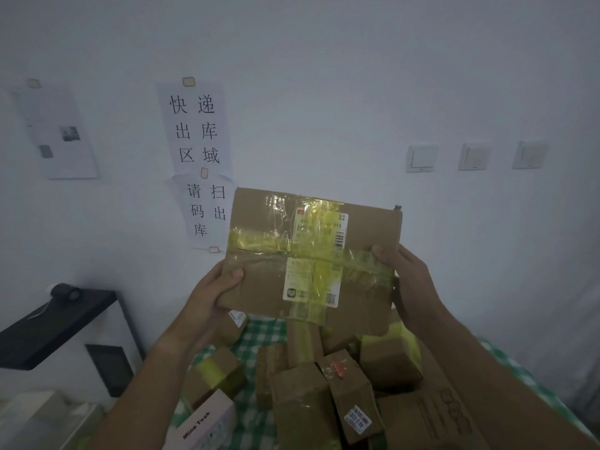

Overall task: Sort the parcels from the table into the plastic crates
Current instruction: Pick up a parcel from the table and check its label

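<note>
Parcel [311, 258] held up by left grip [211, 293] and right grip [406, 280]; label reads "015"; pink box [207, 423] reads "Mine Took".

Dim, bluish, flat light; source perhaps overhead. Glare on yellow-taped flat cardboard parcel [311, 258]. Soft grain, wide-angle bending, blurred corners.

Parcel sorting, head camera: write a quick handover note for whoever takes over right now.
Left hand and right hand grip opposite edges of a flat brown cardboard parcel with yellow tape, raised above the table.
More brown cardboard parcels lie piled on the green checked tablecloth.
No plastic crates in view.
Left: place this parcel, then sort the pile.
</note>
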